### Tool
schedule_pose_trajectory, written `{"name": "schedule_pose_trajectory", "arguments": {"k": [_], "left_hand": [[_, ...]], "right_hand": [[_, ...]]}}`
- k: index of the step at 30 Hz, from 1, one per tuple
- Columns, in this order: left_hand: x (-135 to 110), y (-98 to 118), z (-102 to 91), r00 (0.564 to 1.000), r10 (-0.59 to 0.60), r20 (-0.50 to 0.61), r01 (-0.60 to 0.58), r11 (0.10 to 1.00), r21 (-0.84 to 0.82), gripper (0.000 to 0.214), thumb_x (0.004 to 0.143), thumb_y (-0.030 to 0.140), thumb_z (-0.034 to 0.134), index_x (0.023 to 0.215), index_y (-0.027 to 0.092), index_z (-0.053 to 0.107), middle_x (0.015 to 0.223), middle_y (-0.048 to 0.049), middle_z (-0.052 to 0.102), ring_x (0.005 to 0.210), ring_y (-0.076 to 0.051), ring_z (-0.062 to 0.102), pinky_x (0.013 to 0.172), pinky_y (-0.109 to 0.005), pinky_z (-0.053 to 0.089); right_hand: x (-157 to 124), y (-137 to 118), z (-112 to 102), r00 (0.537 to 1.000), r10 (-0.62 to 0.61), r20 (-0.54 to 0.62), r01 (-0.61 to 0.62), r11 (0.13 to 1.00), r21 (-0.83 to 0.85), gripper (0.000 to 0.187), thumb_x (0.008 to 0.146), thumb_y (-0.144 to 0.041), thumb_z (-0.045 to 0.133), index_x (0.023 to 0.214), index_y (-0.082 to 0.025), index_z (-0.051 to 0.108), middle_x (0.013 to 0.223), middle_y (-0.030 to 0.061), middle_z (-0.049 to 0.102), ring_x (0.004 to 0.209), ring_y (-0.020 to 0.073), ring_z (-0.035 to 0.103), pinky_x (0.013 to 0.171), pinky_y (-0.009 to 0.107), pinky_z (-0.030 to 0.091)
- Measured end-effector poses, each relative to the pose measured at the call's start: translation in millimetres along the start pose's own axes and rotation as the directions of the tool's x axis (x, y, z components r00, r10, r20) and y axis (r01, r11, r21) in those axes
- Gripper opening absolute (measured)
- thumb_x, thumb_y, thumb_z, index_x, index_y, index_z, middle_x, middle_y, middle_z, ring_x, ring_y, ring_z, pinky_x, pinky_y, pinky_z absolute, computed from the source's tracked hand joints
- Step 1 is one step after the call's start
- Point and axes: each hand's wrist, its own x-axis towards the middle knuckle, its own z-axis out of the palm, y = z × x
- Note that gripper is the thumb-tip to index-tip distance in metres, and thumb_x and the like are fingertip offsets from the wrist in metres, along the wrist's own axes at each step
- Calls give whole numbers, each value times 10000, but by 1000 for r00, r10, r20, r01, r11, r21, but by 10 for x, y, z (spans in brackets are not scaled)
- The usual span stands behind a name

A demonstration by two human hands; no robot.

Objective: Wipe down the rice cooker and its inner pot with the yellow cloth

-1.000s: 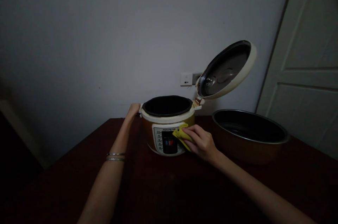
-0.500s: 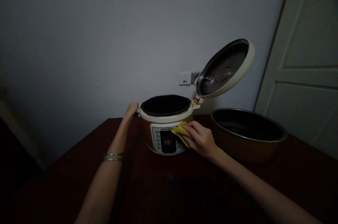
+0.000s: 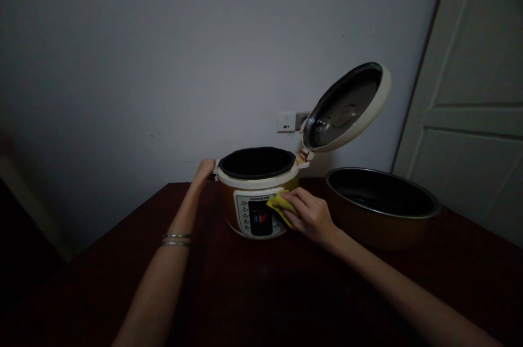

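Observation:
An electric cooker (image 3: 229,194) stands upright on the dark red table, its control panel (image 3: 260,217) facing me. Its lid (image 3: 378,99) is swung up and tilted to the right on a hinge. My left hand (image 3: 206,166) is closed at the handle on the cooker's left side; most of its fingers are hidden behind. A yellow cloth (image 3: 281,204) is pinched in my right hand (image 3: 312,216) and pressed against the right part of the panel, covering some of it. The cooker's dark inside shows no detail.
Right of the cooker sits a large inner pot (image 3: 379,230) with a dark inside and a metal rim. The table (image 3: 261,298) reaches back to a pale wall (image 3: 163,64) with a socket (image 3: 286,121). A panelled door (image 3: 474,118) is at the far right.
Both hands stay nearly in place, the right still holding the cloth to the panel. The view has shifted very slightly, and the raised lid sits a touch lower.

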Motion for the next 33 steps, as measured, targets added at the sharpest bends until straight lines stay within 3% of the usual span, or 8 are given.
{"name": "schedule_pose_trajectory", "arguments": {"k": [7,15,20,23,28,33], "left_hand": [[37,-14,8,1000,0,-1,0,1000,3,156,756,207,458,655,139,555,498,-55,552,418,-166,541,443,-279,485],[-3,2,4,1000,-6,-2,6,1000,-12,160,773,220,456,665,144,547,493,-44,534,433,-169,542,451,-286,494],[-3,26,4,1000,-24,1,24,1000,-11,159,776,203,450,655,145,535,496,-44,532,416,-171,533,443,-301,493],[-26,39,3,1000,-24,-5,24,1000,-17,163,785,208,448,667,145,541,503,-49,543,426,-177,547,451,-302,497],[-64,44,-1,1000,-14,-10,14,1000,-14,161,785,205,457,679,137,556,517,-60,564,451,-181,568,460,-291,503],[-60,30,-5,1000,1,-1,-1,1000,-10,186,790,210,446,645,146,542,499,-56,549,453,-174,558,448,-271,487]], "right_hand": [[-165,-39,61,999,41,30,-42,998,54,234,873,-206,512,1058,-94,605,880,119,618,758,177,579,607,265,502],[35,-14,-35,999,-3,51,6,999,-52,253,874,-226,496,1042,-91,626,848,114,607,739,181,575,574,264,473],[-104,-31,40,996,72,58,-74,997,27,233,865,-229,515,1037,-113,622,874,108,607,757,176,581,600,261,489],[-162,-37,23,995,57,78,-59,998,22,219,858,-230,517,1014,-122,627,853,102,612,737,173,582,586,258,485],[44,26,-49,1000,1,-20,0,999,34,271,858,-210,521,1112,-148,591,921,110,624,813,190,591,648,283,491],[194,49,184,973,166,-161,-127,966,225,323,827,-135,520,1146,-185,525,1011,106,566,940,212,558,783,349,497]]}}
